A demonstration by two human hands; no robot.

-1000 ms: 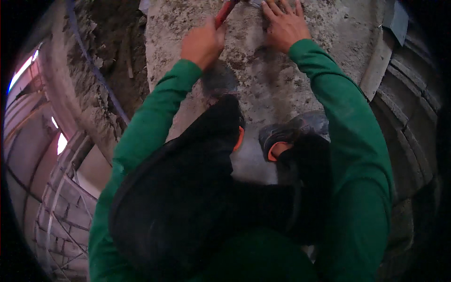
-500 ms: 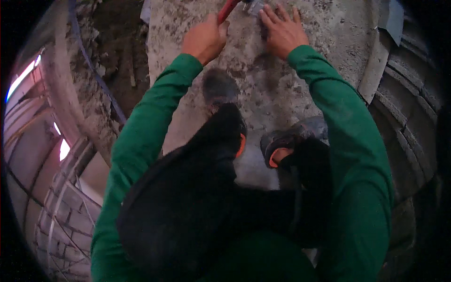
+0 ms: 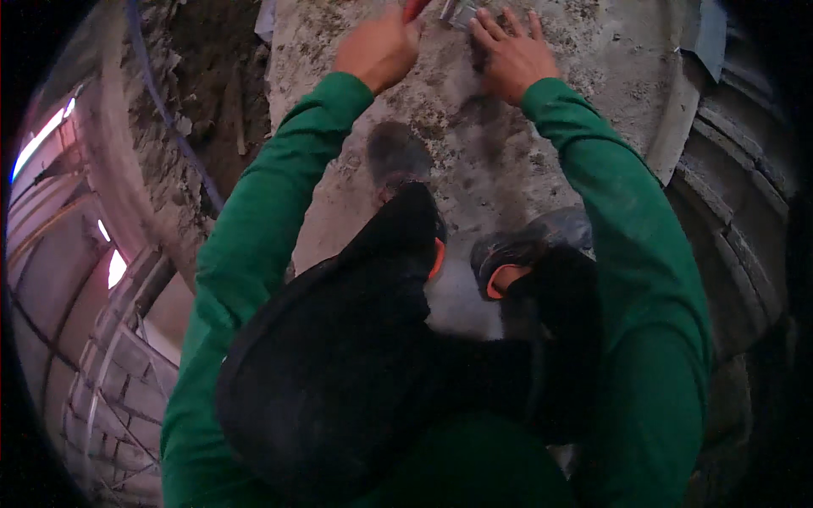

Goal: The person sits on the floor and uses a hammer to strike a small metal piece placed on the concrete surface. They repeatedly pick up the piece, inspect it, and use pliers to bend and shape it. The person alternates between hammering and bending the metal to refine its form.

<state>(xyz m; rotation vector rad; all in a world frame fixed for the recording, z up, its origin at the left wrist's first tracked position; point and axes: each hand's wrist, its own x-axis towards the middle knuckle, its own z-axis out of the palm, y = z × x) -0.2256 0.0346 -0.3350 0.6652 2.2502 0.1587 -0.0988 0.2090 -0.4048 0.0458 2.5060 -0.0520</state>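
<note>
- Currently using the left shoe (image 3: 398, 159) as landmark; it stands on rough concrete (image 3: 605, 89), and all places below refer to it
- Left hand (image 3: 378, 52): ahead of the shoe and slightly left of it, fist wrapped around a red handle (image 3: 413, 9); handle runs forward out of view, so its far end cannot be checked
- Right hand (image 3: 517, 64): ahead of the shoe and to its right, back of the hand up, fingers fanned; thumb hidden, so cannot tell whether it pinches or merely presses
- Small pale piece (image 3: 462, 16): ahead of the shoe and a little to its right, just beside the right index fingertip; looks glossy, material unclear
- Judgement, left grip: a full wrap suits the handle; a firm hold with a supple wrist should give better control
- Judgement, right side: fingertips best placed at the edge of the piece, clear of whatever the handle carries, with light, even pressure
- Judgement, footing: right shoe (image 3: 532, 244) sits behind the landmark and to its right; balanced weight should help steady both arms
- Caution: the uneven concrete could let the piece rock, so seat it flat first
</note>
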